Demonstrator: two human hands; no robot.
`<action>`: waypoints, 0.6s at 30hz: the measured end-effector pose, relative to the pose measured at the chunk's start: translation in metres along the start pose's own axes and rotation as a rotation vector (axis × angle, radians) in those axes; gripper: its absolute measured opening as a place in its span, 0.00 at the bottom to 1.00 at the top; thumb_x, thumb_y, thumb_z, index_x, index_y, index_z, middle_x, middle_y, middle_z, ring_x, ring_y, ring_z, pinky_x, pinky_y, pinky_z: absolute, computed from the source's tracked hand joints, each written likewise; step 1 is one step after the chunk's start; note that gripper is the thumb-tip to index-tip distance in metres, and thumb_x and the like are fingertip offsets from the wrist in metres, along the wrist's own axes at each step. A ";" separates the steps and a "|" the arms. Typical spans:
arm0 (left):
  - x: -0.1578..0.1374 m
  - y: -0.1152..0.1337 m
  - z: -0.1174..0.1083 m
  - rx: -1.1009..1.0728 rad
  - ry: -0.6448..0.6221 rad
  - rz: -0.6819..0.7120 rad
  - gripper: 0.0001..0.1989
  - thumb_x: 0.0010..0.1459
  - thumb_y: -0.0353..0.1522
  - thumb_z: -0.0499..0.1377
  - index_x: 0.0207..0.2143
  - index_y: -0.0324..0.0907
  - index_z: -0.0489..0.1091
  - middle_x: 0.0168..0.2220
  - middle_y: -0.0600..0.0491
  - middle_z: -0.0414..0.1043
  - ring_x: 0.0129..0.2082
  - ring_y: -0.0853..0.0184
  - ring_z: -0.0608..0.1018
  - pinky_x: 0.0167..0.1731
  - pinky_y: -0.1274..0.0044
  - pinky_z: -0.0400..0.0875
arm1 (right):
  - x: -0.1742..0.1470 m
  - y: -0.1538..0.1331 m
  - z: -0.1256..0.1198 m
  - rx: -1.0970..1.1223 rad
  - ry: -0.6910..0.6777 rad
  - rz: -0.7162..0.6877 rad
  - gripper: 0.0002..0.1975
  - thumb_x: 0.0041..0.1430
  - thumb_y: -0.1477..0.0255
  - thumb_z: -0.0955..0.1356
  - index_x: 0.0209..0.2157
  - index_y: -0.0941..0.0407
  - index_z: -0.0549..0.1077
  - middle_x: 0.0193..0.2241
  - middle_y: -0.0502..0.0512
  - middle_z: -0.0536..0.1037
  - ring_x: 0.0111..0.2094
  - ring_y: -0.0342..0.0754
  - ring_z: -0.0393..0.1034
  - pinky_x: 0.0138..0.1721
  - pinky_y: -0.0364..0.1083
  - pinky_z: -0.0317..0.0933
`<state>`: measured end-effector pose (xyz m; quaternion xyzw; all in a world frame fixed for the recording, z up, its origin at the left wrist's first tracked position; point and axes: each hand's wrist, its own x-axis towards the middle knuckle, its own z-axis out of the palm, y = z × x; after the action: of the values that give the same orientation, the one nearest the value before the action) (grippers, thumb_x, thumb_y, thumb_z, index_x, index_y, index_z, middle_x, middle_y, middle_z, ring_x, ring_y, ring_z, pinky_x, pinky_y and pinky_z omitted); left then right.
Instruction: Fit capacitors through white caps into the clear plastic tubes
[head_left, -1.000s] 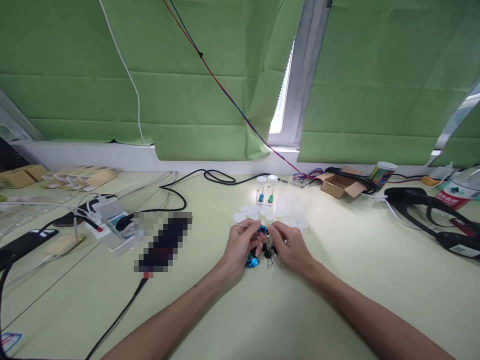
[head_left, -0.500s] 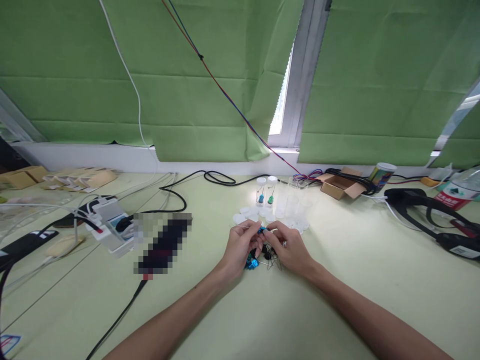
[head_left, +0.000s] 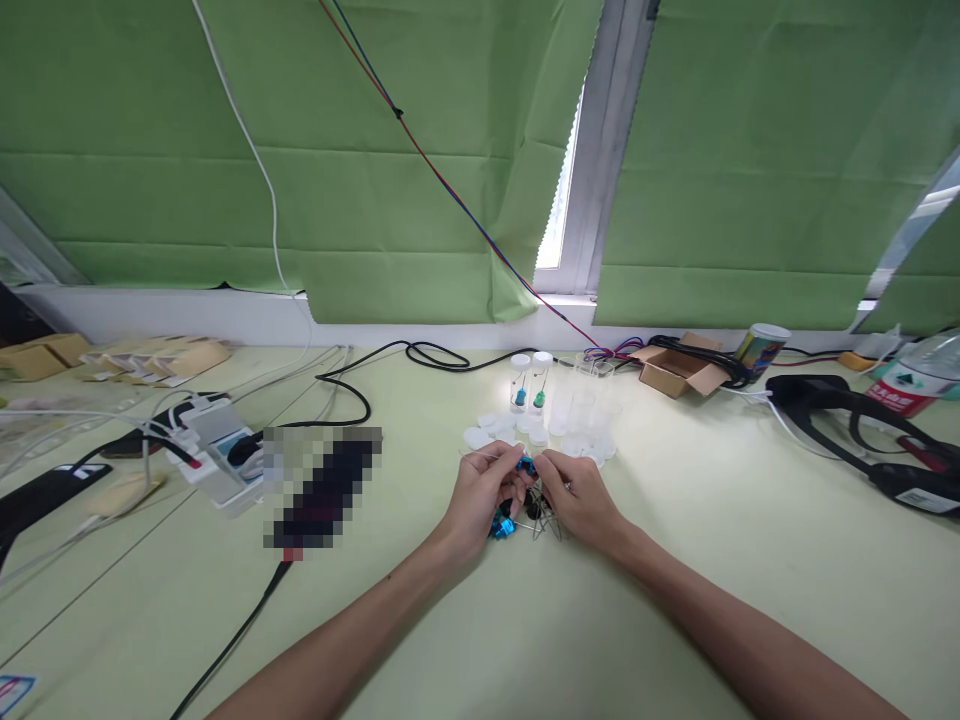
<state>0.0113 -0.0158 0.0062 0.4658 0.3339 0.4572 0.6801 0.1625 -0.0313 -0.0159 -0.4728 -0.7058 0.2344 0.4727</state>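
Close together over the table, my left hand [head_left: 480, 490] and my right hand [head_left: 577, 490] both pinch a small blue piece [head_left: 527, 465] between thumbs and fingertips. A thin, light wire reaches leftward from the left fingertips. The fingers cover much of the piece, so its exact kind is unclear. Just below lies a small pile with shiny blue parts [head_left: 502, 526], black parts [head_left: 534, 503] and bent metal wires [head_left: 551, 526]. Beyond my hands, two white-capped clear vials stand upright, one with a blue wired piece [head_left: 520, 398], the other with a green one [head_left: 539, 399].
Clear open tubes [head_left: 582, 410] and white round caps [head_left: 477, 438] sit behind my hands. A small cardboard box [head_left: 679, 372] is farther back. At left lie a power strip [head_left: 225, 470] and cables; at right, a black headset [head_left: 825, 430] and a bottle [head_left: 907, 385].
My right fingers have closed in around the blue piece, and more of its blue body shows between the hands. The view has shifted very slightly.
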 end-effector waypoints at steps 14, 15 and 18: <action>-0.002 0.001 0.001 0.014 -0.034 0.012 0.15 0.53 0.41 0.65 0.25 0.39 0.70 0.22 0.53 0.71 0.16 0.74 0.67 0.16 0.81 0.62 | 0.000 -0.005 -0.002 0.083 0.007 0.055 0.29 0.69 0.56 0.56 0.16 0.55 0.59 0.12 0.47 0.62 0.16 0.41 0.55 0.21 0.43 0.52; -0.002 0.001 0.001 0.020 -0.036 0.010 0.15 0.53 0.41 0.65 0.25 0.39 0.70 0.22 0.53 0.70 0.16 0.74 0.67 0.16 0.81 0.61 | 0.000 -0.004 -0.002 0.084 0.012 0.060 0.29 0.69 0.56 0.56 0.16 0.55 0.60 0.12 0.47 0.62 0.16 0.41 0.55 0.21 0.43 0.52; -0.002 0.002 0.002 0.031 -0.040 0.001 0.15 0.52 0.41 0.65 0.25 0.39 0.69 0.21 0.55 0.69 0.16 0.75 0.66 0.16 0.81 0.61 | 0.001 -0.003 -0.001 0.083 0.030 0.072 0.29 0.69 0.55 0.56 0.17 0.55 0.62 0.12 0.47 0.61 0.16 0.41 0.55 0.21 0.43 0.52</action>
<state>0.0113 -0.0184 0.0083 0.4855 0.3270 0.4430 0.6791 0.1621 -0.0322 -0.0126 -0.4812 -0.6708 0.2731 0.4940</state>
